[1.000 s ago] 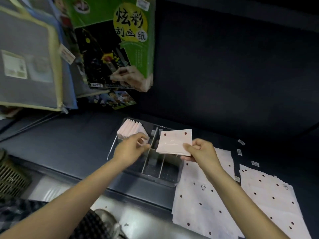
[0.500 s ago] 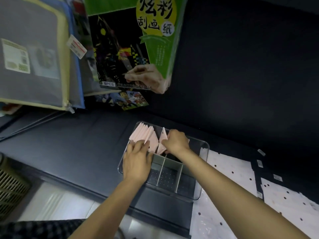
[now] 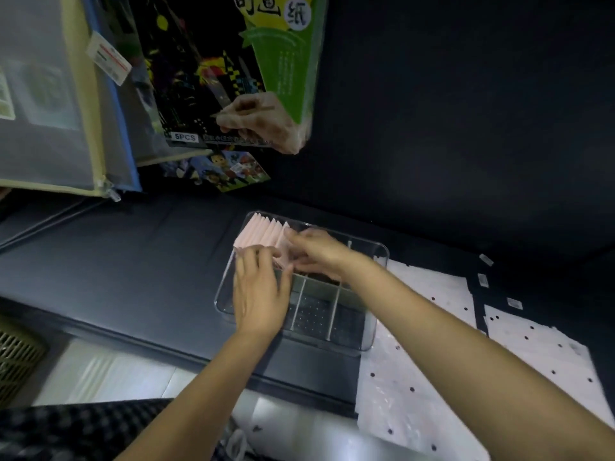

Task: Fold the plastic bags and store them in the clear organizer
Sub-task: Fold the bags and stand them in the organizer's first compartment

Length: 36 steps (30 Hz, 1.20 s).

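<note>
Pressing my flat, straight-fingered left hand (image 3: 258, 291) against the folded pink bags (image 3: 263, 232) in the clear organizer (image 3: 372, 322), my right hand (image 3: 314, 249) pinches the newest one.

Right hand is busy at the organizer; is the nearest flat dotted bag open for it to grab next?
Probably yes. The flat dotted bag lies uncovered beside the clear organizer, under the right forearm; the right hand would only need to draw back.
</note>
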{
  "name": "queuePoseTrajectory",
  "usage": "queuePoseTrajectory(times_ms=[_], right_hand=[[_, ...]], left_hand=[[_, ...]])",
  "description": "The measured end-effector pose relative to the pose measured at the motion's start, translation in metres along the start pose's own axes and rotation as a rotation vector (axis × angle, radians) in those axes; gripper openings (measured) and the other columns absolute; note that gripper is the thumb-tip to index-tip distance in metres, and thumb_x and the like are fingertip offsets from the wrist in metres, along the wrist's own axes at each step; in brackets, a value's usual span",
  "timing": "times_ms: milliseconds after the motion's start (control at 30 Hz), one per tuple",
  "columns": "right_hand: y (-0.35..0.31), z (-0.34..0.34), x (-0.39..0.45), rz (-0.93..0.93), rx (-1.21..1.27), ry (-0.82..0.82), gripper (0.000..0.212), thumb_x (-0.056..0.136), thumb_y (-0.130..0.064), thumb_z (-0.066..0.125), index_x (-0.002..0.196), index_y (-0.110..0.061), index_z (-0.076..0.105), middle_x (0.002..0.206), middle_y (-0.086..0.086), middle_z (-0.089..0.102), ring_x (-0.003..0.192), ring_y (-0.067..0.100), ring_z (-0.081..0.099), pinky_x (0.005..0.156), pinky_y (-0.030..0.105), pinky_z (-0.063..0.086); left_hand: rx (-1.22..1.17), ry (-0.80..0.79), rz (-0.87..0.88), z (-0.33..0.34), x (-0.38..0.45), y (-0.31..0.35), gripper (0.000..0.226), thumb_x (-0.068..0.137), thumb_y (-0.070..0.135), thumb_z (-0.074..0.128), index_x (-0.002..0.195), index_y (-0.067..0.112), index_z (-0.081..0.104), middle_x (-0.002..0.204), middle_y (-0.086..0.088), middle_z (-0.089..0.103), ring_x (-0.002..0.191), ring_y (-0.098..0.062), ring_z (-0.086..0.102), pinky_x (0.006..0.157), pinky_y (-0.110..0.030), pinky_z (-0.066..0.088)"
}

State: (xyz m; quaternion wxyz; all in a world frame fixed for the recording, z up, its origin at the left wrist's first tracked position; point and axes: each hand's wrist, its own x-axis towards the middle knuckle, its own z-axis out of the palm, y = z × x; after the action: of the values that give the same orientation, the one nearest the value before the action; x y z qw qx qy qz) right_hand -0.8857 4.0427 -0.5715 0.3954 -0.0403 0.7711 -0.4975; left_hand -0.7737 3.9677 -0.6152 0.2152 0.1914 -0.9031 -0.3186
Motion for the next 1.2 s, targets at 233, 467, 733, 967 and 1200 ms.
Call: queuePoseTrajectory(times_ms=[233,467,733,967,1200], right_hand=[[0.108,-0.096,-0.101,-0.271,-0.124,0.313,0.015,0.089,-0.014,0.063,0.103,-0.011,0.058,0.096,0.006,0.065,0.089,0.019,0.064,0.085,0.028,0.051],[0.274,-0.124,-0.196,-0.154,-0.741,0.188,0.061,0.084,-0.047,0.064,0.135,-0.024,0.04,0.144,-0.009,0.035,0.132,0.002,0.029,0.106,0.012,0.022],[0.317,-0.135,-0.223,-0.347,-0.954,0.149,0.06,0.089,-0.038,0.061,0.141,-0.018,0.04,0.152,-0.01,0.014,0.142,0.006,0.008,0.115,0.016,0.004],[0.297,-0.16,-0.232,-0.179,-0.711,0.1,0.024,0.094,-0.027,0.056,0.108,-0.013,0.069,0.114,0.001,0.068,0.103,0.009,0.06,0.091,0.017,0.041],[0.23,-0.189,-0.228,-0.143,-0.421,-0.047,0.022,0.09,-0.016,0.062,0.071,-0.027,0.062,0.06,-0.022,0.058,0.059,-0.009,0.049,0.061,0.007,0.035]], left_hand=[[-0.134,-0.413,0.473,0.033,-0.077,0.07,0.014,0.09,0.02,0.059,0.093,0.007,0.06,0.097,-0.009,0.055,0.09,-0.026,0.054,0.064,-0.039,0.048],[0.276,-1.065,0.574,0.078,-0.145,0.061,0.083,0.088,0.043,0.059,0.151,0.023,0.008,0.159,0.002,-0.009,0.145,-0.016,-0.008,0.117,-0.03,-0.002],[0.324,-0.991,0.585,0.08,-0.153,0.055,0.052,0.095,0.033,0.052,0.143,0.036,0.033,0.157,0.015,0.008,0.145,-0.007,0.005,0.116,-0.027,0.02],[-0.071,-1.266,0.2,0.06,-0.133,0.084,0.023,0.093,0.03,0.057,0.113,0.027,0.068,0.116,0.011,0.067,0.111,-0.003,0.058,0.1,-0.027,0.042],[-0.333,-1.364,0.011,0.044,-0.105,0.118,0.04,0.081,0.015,0.072,0.119,0.021,0.059,0.117,0.011,0.062,0.104,0.008,0.056,0.09,-0.005,0.037]])
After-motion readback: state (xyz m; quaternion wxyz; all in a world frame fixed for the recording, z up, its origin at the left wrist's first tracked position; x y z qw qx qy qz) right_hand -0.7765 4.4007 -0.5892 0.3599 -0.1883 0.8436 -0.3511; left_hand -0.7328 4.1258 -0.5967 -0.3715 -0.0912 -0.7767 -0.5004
